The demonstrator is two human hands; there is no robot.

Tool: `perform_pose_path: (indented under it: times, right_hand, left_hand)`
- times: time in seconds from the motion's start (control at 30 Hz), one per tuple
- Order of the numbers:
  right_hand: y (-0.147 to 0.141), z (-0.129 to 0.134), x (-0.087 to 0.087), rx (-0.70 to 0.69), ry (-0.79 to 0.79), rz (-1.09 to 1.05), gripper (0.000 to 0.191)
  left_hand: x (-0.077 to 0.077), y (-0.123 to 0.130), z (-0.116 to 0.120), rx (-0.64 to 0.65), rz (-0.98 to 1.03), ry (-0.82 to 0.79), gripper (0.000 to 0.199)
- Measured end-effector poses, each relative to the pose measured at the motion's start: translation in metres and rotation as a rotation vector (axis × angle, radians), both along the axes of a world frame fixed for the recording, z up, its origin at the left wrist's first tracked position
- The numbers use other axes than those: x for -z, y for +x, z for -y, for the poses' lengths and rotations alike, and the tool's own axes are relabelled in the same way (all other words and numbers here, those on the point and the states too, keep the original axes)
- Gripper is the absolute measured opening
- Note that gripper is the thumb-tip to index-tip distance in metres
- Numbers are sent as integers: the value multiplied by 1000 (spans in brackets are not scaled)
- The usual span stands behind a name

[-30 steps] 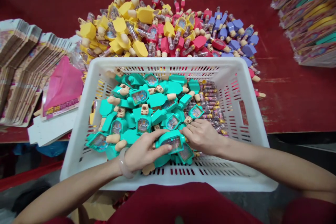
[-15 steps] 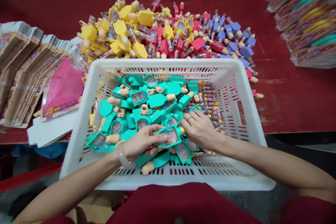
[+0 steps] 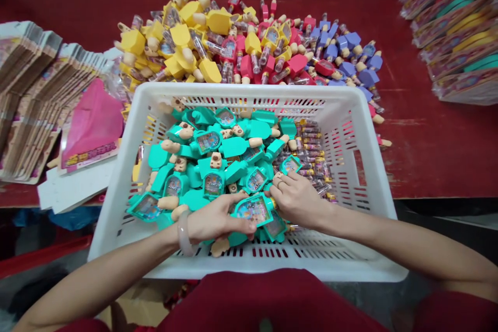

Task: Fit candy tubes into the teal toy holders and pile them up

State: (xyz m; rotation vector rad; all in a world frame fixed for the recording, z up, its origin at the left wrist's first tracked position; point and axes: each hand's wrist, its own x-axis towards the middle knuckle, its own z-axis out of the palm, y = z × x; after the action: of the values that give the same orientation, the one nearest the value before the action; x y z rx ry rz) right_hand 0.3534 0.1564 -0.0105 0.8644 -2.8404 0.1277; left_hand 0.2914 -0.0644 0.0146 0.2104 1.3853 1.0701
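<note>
Your left hand [image 3: 223, 220] has its thumb and fingers clamped on a teal toy [image 3: 254, 210], whose picture window faces up, and your right hand [image 3: 299, 199] has its fingers bunched closed on the yellow end [image 3: 273, 202] at the toy's neck (your knuckles hide most of that part). The toy sits just above the near part of the white basket [image 3: 383, 212], over other teal toys [image 3: 233, 148] heaped across the left and middle. Right of that heap, inside the same basket, lie clear tubes [image 3: 312, 141] with yellow ends. Beyond the far rim, the red table [image 3: 412, 140] bears a pile of yellow toys [image 3: 181, 35], red toys [image 3: 296, 63] and purple toys [image 3: 368, 78], running left to right. To your left stand folded cards [image 3: 33, 96], with a pink packet [image 3: 95, 116] beside them, partly over white sheets [image 3: 73, 189]. At the far right, wrapped packs [image 3: 455, 36] lean in a row.
</note>
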Motion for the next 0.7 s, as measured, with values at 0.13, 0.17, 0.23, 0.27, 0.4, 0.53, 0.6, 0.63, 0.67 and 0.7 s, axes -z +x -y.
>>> perform_pose_path:
  times: [0.13,0.17,0.23,0.27,0.4,0.53,0.6,0.63,0.67,0.7]
  right_hand:
    - [2,2,-2,15,22,105,15]
    - [2,2,-4,20,29,155,12]
    - [2,3,-7,42,48,303,9]
    - [2,4,-8,66,60,399,8]
    - [-1,5,-11,180,37,787,10]
    - [-7,2,-10,189,-8,892,16]
    - [-9,0,-6,174,22,676,10]
    - [-9,-1,-3,150,34,514,7]
    - [-9,-3,-1,119,44,344,8]
    - [-9,-4,2,85,49,192,12]
  left_hand:
    - [6,4,3,13,-476,104,59]
    - [7,5,4,62,-572,117,56]
    - [9,7,6,187,-770,90,54]
    - [10,8,7,256,-875,78,54]
    - [16,11,10,460,-1289,124,44]
    - [13,7,7,441,-1356,57,38]
    - [8,0,5,339,-1160,2,38]
    - [5,-4,4,290,-1009,-14,38]
    - [2,-8,4,257,-835,-20,39]
    - [0,-12,4,240,-662,-17,41]
